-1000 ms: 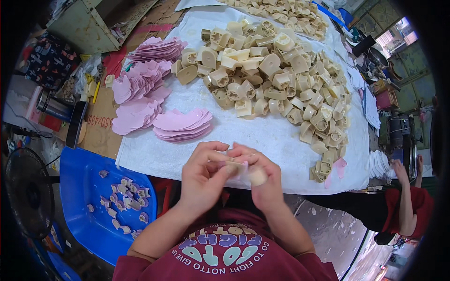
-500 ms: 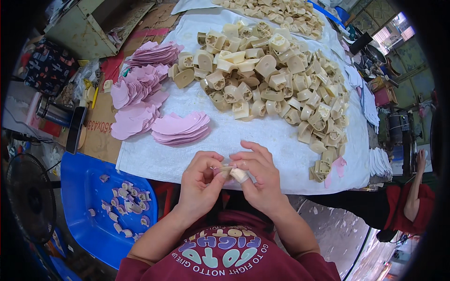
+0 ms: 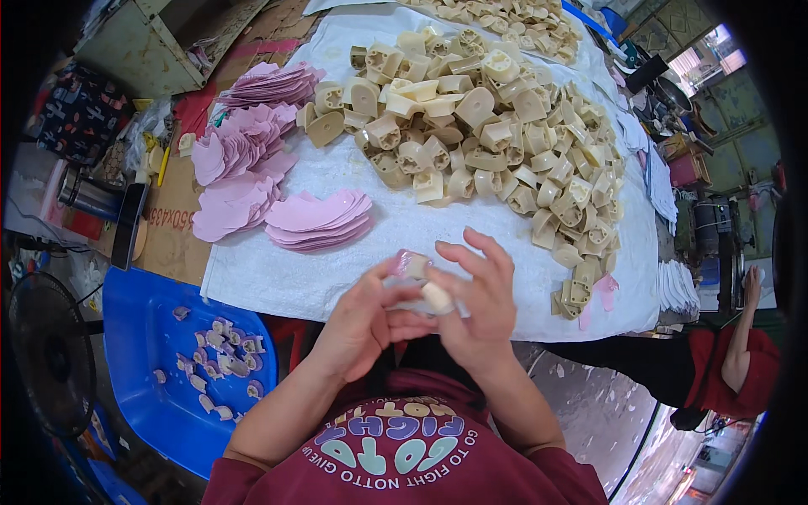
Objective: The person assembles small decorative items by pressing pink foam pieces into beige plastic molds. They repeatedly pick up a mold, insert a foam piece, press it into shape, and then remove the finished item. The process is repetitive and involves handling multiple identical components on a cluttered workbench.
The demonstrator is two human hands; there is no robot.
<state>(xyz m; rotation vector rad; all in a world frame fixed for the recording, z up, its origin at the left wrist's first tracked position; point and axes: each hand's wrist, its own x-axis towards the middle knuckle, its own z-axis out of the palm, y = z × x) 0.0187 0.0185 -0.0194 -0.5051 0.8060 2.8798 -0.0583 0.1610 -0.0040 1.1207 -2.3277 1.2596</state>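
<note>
Between my hands, above the table's front edge, is a small beige block shaped like a shoe heel with a shiny pink sheet around part of it. My left hand is closed on it at thumb and index finger, its other fingers loosely curled below. Beside it my right hand has its fingers spread, with index finger and thumb close to the heel and blurred. A pale cover shows at the right thumb tip. Whether the right fingertips touch the heel is hard to make out.
A large heap of beige heels fills the table's white cloth. Stacks of pink cut sheets lie at left. Below left, a blue basin holds several pink-and-beige heels. A phone stands at the left, and another person is at the right.
The heel has risen slightly away from me and turned, showing more pink. My right fingers have spread from their pinch, and the left fingers have loosened below. The view has shifted slightly.
</note>
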